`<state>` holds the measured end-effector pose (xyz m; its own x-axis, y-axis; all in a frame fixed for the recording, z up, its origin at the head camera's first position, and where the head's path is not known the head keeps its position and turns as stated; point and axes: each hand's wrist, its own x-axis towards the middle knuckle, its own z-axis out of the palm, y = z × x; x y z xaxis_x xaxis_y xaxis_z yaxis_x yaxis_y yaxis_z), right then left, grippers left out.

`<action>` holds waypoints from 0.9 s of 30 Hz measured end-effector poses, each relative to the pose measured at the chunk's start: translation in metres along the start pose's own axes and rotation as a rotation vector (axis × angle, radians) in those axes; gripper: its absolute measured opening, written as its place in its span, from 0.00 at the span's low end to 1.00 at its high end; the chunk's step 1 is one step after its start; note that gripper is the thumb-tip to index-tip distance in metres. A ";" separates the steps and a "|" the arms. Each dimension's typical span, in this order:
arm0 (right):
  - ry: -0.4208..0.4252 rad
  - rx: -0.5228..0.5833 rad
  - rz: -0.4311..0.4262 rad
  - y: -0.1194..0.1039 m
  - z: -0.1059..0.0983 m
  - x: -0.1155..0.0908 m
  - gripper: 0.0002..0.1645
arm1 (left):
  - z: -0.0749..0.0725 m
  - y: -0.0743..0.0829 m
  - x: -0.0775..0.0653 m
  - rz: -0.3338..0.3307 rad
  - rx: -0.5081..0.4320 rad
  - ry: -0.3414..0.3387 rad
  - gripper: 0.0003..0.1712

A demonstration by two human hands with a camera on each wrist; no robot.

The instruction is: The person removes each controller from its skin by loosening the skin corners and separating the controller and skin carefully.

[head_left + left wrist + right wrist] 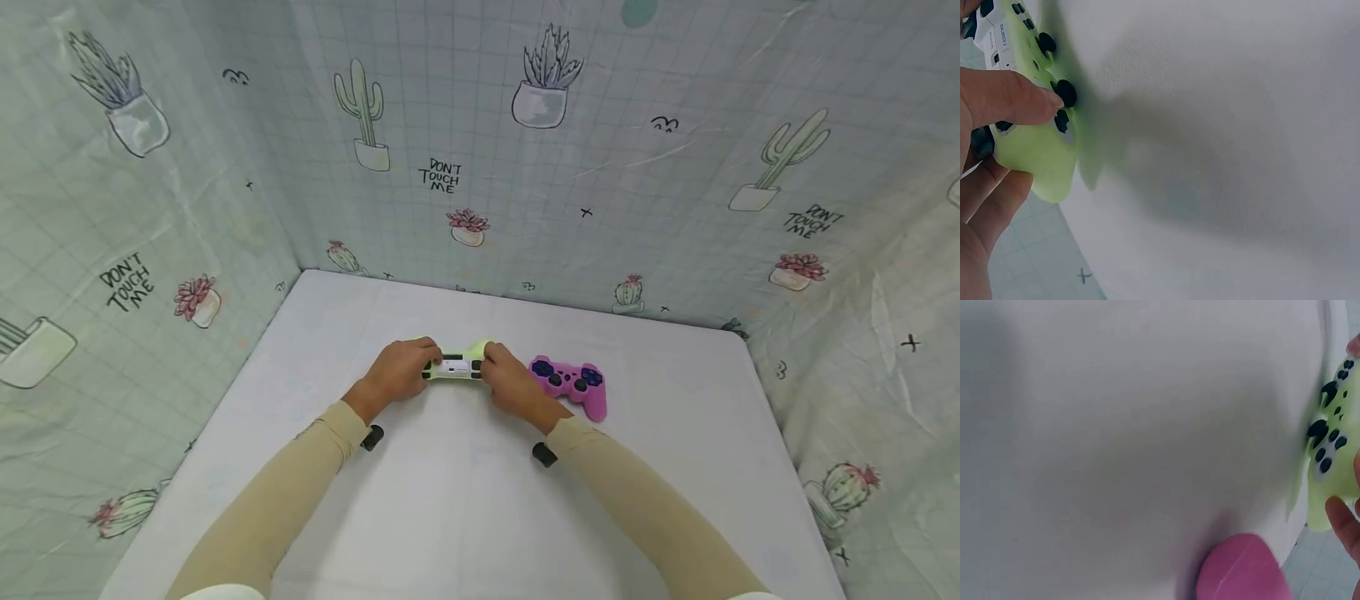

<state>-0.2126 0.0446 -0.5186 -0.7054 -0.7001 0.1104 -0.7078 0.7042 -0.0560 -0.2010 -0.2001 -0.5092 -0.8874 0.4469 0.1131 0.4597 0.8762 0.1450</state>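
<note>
In the head view, a yellow-green game controller with a white strip and black buttons along one edge [453,367] is held above or on a white-covered table [450,517]; whether the cover is touched by it cannot be told. One end is gripped by the left hand [400,368], the other by the right hand [516,385], fingers curled round both ends, and the edge with the strip is turned toward the wearer. A magenta-pink controller with dark blue button pads and black sticks [566,381] is seen lying face up on the table just beyond the right wrist, by which its near left part seems to be covered. Both arms are covered by beige sleeves [277,492], and a small black device [372,437] is seen at each cuff. The table is enclosed by pale green fabric printed with potted cacti and lettering [480,175]. In the left wrist view, the yellow-green controller is seen tilted on its side, its face and sticks turned toward the table; the left thumb is laid across it beside a stick, and its back is supported by the fingers. In the right wrist view, its button face is shown at the right edge, held by right-hand fingers partly cut off by the frame, while one rounded magenta handle is seen below.
</note>
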 end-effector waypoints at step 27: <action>0.074 0.641 0.361 0.015 0.008 0.005 0.12 | -0.005 0.003 0.001 0.007 0.005 -0.008 0.20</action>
<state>-0.2268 0.0504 -0.5267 -0.9103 -0.4118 0.0412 -0.3318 0.6666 -0.6675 -0.2005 -0.1974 -0.5041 -0.8842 0.4548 0.1063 0.4661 0.8738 0.1389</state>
